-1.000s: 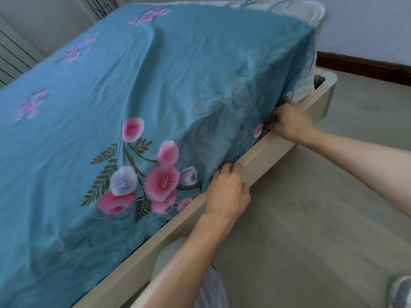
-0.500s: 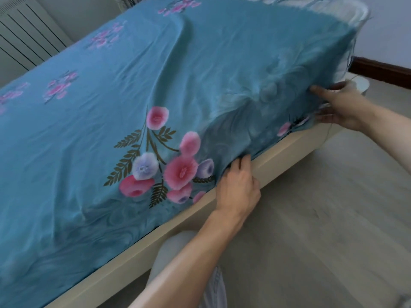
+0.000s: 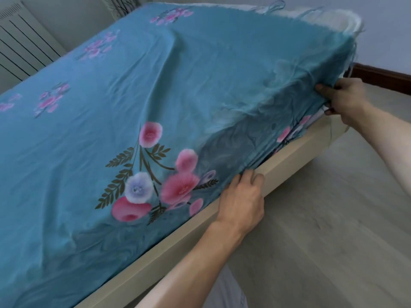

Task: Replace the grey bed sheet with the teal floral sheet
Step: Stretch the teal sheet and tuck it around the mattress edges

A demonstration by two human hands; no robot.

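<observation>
The teal floral sheet [image 3: 200, 90] covers the top of the bed and hangs down its near side. My left hand [image 3: 241, 201] is at the sheet's lower edge by the bed frame [image 3: 289, 156], fingertips curled into fabric that bunches there. My right hand [image 3: 342, 96] grips the sheet-covered mattress corner, thumb on the side and fingers underneath. A white mattress edge [image 3: 333, 16] shows at the far corner. No grey sheet is in view.
A pale wooden floor [image 3: 333, 218] lies to the right of the bed. A dark skirting board [image 3: 382, 78] runs along the far wall. A white radiator [image 3: 20, 45] stands at the back left. My knee [image 3: 226, 292] is close to the frame.
My right hand has left the frame edge, moved up and right, and now grips the mattress corner. My left hand stays at the sheet's lower edge.
</observation>
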